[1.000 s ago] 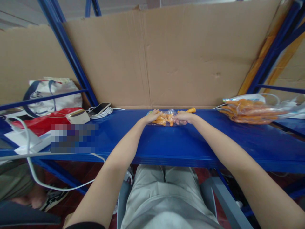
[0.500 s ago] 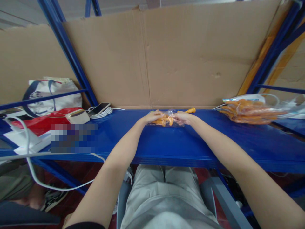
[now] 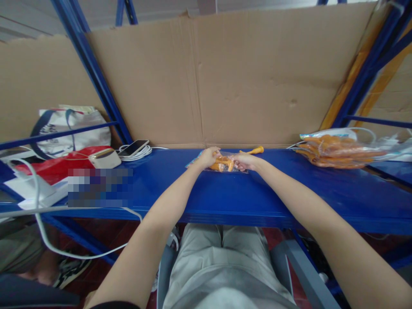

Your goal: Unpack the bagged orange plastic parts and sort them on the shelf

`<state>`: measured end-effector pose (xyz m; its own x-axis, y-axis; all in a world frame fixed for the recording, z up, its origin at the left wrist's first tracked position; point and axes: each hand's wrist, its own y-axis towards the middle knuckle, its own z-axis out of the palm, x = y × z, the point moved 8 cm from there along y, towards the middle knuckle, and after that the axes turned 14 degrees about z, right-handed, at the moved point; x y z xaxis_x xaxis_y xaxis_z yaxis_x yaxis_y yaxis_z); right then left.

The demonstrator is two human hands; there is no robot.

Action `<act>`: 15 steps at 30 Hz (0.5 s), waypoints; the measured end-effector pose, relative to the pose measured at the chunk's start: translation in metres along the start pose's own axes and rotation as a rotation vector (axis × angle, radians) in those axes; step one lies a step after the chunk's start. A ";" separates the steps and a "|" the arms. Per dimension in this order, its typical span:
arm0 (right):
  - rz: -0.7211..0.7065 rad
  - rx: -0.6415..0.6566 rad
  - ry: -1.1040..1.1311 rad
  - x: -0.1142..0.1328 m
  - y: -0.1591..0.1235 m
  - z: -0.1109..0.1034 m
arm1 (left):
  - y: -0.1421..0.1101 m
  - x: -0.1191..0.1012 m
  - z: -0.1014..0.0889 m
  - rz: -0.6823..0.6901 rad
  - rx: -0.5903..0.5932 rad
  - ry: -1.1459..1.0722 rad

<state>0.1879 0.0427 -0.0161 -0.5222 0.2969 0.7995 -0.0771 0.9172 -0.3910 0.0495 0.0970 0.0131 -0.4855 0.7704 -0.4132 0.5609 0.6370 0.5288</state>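
A clear plastic bag point(image 3: 240, 170) with orange plastic pieces point(image 3: 224, 163) inside lies on the blue shelf top point(image 3: 222, 193), near the back. My left hand point(image 3: 210, 157) is closed over the bag's left part, fingers curled around the orange pieces. A colourful printed end of the bag shows beside that wrist. At the bag's right end, my right hand point(image 3: 244, 161) pinches the plastic, its fingertips partly hidden. Just behind the right hand lies a loose orange piece point(image 3: 255, 150) with a flared end, pointing right.
On the right sits a larger bag of orange pieces point(image 3: 334, 150). To the left are a phone point(image 3: 135, 148) on a coiled white cable point(image 3: 141, 155), a cream case point(image 3: 105, 158), a red bag point(image 3: 69, 162) and a tote bag point(image 3: 86, 124). Cardboard point(image 3: 257, 77) stands along the back.
My left hand has shifted slightly right and curled in on the orange pieces, uncovering the bag's printed end. The right hand has stayed at the bag's right end, its fingers moving a little.
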 end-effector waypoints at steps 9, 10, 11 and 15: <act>0.047 0.061 0.224 -0.006 0.003 0.002 | -0.003 -0.009 0.008 0.058 0.114 0.107; 0.043 0.057 0.240 -0.006 0.004 0.001 | -0.003 -0.010 0.009 0.069 0.121 0.128; 0.033 0.058 0.259 -0.006 0.005 0.002 | -0.002 -0.010 0.009 0.078 0.129 0.150; -0.054 0.134 0.342 0.002 0.004 0.008 | -0.001 -0.011 0.009 0.099 0.150 0.227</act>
<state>0.1795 0.0450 -0.0198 -0.2021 0.3416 0.9178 -0.2189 0.8977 -0.3823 0.0601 0.0878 0.0108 -0.5515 0.8145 -0.1801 0.6978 0.5687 0.4354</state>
